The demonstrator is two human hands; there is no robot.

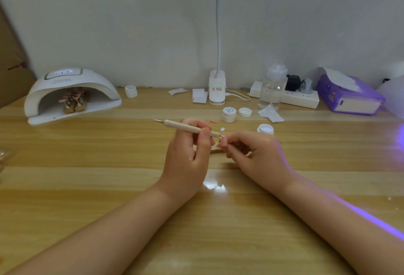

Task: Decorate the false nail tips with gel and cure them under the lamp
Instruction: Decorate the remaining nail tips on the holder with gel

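Here, two bare hands meet over the middle of a wooden table (pixel 87 187). The left hand (pixel 188 154) has its fingers curled round a pale dotting pen (pixel 185 126). The pen lies almost flat, with one thin metal tip pointing left and the other end reaching right. That right end touches a small pink nail tip (pixel 222 141). The right hand (pixel 258 154) pinches the nail tip between thumb and fingers, just above the table. The nail tip seems to sit on a small stand, but the fingers hide most of it, so I cannot tell for sure.

Far left at the back stands a white curing lamp (pixel 72 91) with a lit screen on top. Inside it sit more pink nail tips on brown holders (pixel 75 100).

Just behind the hands is an open white gel jar (pixel 229 114), with its loose lid (pixel 245 112) beside it. Another small open jar (pixel 265 129) stands to the right of the hands. A closed jar (pixel 131 91) sits near the lamp. One loose pink nail tip (pixel 213 121) and a tiny white one (pixel 222 129) lie on the table between the jars and the hands.

At the back are a white desk light base (pixel 216 87), a clear bottle (pixel 272 87), a power strip (pixel 299 99) and a purple box (pixel 349 97). Purple light glows at the right edge.
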